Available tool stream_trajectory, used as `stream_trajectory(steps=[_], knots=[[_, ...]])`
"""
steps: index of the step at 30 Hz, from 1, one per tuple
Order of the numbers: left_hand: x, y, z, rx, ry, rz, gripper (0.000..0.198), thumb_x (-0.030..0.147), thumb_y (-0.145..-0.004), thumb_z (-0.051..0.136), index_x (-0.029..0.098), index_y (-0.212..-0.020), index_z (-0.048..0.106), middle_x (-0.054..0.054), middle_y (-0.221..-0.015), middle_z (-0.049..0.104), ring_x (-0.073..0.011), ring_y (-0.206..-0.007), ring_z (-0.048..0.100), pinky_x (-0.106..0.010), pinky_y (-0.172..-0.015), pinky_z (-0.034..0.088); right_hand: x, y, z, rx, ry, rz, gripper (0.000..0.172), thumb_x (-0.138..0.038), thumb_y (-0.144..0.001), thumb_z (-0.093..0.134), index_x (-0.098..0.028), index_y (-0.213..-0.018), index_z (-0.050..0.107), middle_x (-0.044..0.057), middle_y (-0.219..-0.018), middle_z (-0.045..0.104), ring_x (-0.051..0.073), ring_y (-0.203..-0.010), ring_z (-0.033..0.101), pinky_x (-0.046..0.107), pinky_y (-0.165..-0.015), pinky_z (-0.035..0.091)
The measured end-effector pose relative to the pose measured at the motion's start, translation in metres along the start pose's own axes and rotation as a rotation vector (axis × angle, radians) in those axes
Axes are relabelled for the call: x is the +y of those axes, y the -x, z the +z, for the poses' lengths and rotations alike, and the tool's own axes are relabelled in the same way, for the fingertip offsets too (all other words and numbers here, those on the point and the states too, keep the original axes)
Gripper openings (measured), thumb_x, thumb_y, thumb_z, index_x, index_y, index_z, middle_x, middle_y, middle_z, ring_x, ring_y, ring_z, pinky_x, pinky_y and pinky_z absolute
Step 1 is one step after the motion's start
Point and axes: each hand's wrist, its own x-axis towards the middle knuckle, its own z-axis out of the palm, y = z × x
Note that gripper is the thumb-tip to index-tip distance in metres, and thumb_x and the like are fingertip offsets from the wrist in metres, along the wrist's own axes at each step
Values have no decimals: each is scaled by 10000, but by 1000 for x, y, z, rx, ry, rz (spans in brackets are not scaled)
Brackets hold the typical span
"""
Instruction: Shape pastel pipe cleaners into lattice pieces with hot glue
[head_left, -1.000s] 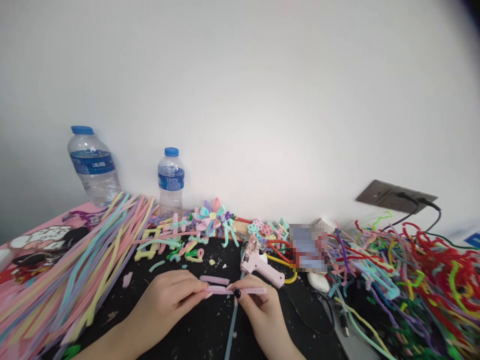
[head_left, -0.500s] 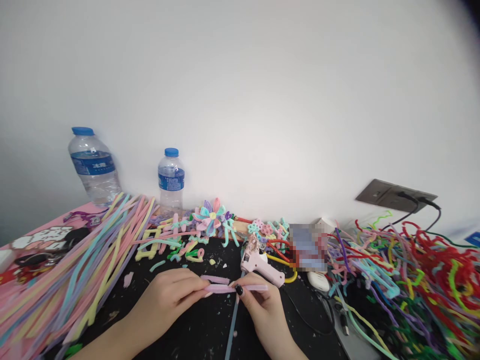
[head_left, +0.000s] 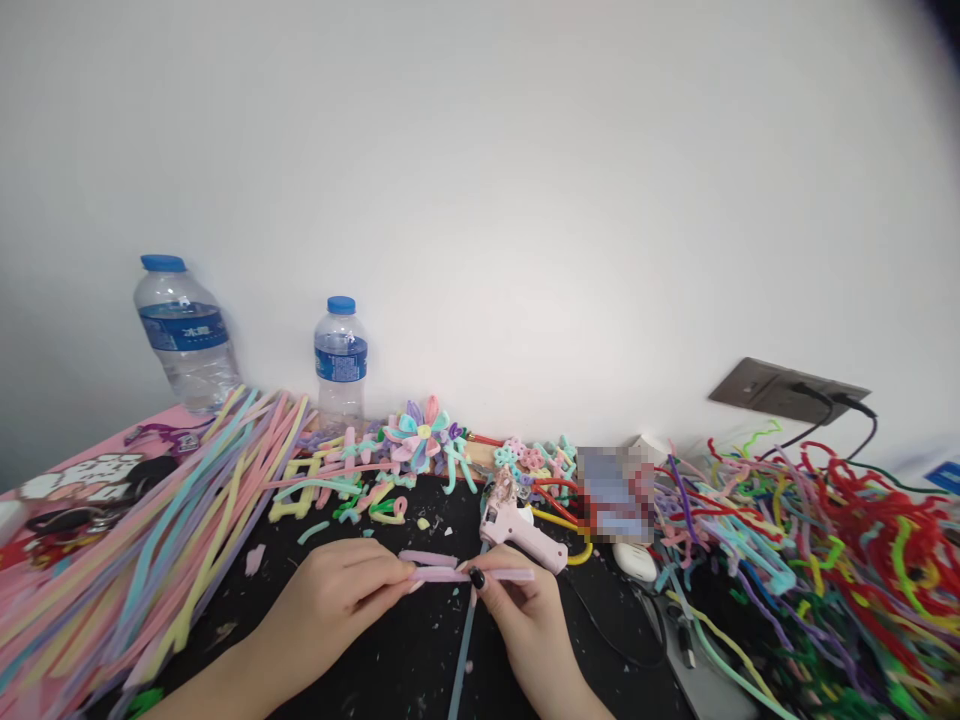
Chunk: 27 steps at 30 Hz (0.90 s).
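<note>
Together, left fingers (head_left: 386, 572) and right fingers (head_left: 492, 600) pinch pink strip (head_left: 444, 575); glue gun (head_left: 529, 540) beyond.

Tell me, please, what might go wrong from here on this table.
The pink glue gun lies close to the right hand; if it is hot, which cannot be seen, a knuckle might brush it. The pale pink strip, held by that hand and the left hand, could pick up small scraps lying on the black surface.
</note>
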Motion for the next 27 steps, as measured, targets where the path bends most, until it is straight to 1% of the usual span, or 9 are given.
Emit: stream_trajectory(steps=[5,10,18,22,25,27], knots=[[1,-2,0,-7,-2,-12,127,183,-858,549,208,-824,669,21,-655,636,-104,-594,591,-186,-573,422,1,1,1,11,-6,-4,151,-296,-817,592,-192,-788,697,36,-708,624,163,-652,544,260,-591,434],[2,-3,0,10,-12,13,144,180,-862,537,197,-810,670,12,-643,636,-111,-583,591,-192,-560,417,0,1,1,20,-14,-7,149,-300,-811,599,-197,-788,703,42,-721,636,173,-663,558,270,-600,449],[3,-2,0,4,13,-8,127,169,-851,553,196,-797,665,16,-636,632,-105,-575,590,-183,-550,415,2,2,1,12,-10,8,151,-300,-817,593,-193,-785,695,36,-710,621,166,-657,542,264,-595,428],[4,-3,-1,-5,29,-21,116,189,-855,549,195,-810,656,7,-683,652,-116,-619,608,-193,-594,447,1,2,0,18,-18,8,152,-297,-817,593,-192,-768,690,28,-692,602,158,-640,526,257,-584,418],[5,-3,-1,-19,35,-24,93,206,-853,559,205,-878,649,-1,-761,676,-126,-686,629,-201,-654,476,1,1,1,12,-30,-2,152,-301,-814,597,-195,-766,695,24,-679,600,155,-631,524,256,-582,419],[4,-2,0,-1,26,-11,98,209,-848,566,210,-910,643,-4,-800,686,-131,-718,638,-206,-685,489,1,1,2,14,-30,-1,154,-304,-813,598,-194,-767,696,27,-681,605,157,-632,526,256,-582,421]])
